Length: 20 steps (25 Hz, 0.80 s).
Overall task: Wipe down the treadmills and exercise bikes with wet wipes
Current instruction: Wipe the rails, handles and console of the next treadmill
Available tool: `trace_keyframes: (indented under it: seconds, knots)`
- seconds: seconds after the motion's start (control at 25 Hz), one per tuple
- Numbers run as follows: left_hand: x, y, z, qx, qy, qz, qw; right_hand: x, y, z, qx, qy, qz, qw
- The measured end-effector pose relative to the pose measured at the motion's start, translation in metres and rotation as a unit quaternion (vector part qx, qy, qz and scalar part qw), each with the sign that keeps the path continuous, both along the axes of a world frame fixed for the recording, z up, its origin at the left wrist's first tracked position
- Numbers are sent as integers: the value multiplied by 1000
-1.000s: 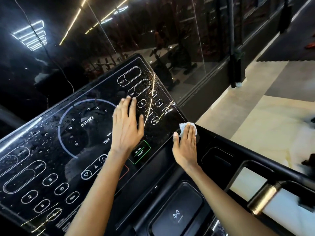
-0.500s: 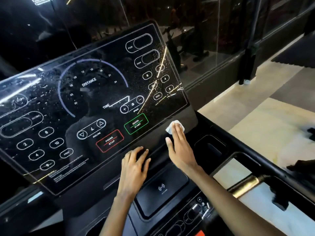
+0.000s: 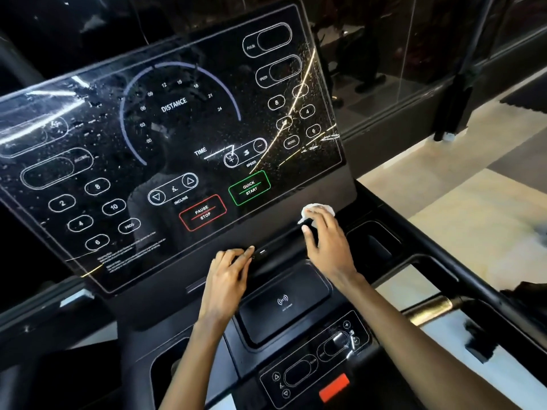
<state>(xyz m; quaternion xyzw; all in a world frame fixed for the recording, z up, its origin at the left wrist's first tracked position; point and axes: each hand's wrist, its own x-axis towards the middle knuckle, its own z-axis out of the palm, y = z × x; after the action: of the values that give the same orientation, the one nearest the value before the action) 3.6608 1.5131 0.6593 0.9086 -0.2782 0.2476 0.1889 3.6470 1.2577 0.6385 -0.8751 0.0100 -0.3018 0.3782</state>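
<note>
Right hand presses wet wipe with extended fingers at treadmill console lower right corner. Left hand rests on bottom edge, relaxed, grasping nothing.

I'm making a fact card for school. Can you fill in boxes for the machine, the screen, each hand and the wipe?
Machine: treadmill console, black
Screen: speckled with droplets, shows DISTANCE and TIME
Left hand: empty, fingers resting on the ledge below the screen
Right hand: presses the wipe against the console's lower right corner
Wipe: white, crumpled, under that hand
</note>
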Motion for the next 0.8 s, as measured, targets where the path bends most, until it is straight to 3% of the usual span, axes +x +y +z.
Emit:
trace_keyframes:
  seconds: [0.28, 0.48, 0.8]
  knots:
    - [-21, 44, -10, -41, -6, 61, 997, -5, 42, 22, -153, 8, 140, 978]
    - [-34, 74, -10, -71, 10, 93, 993, 6, 21, 24, -102, 14, 43, 994]
    - [-48, 91, -8, -119, 31, 103, 987, -4, 120, 25, -105, 28, 185, 977]
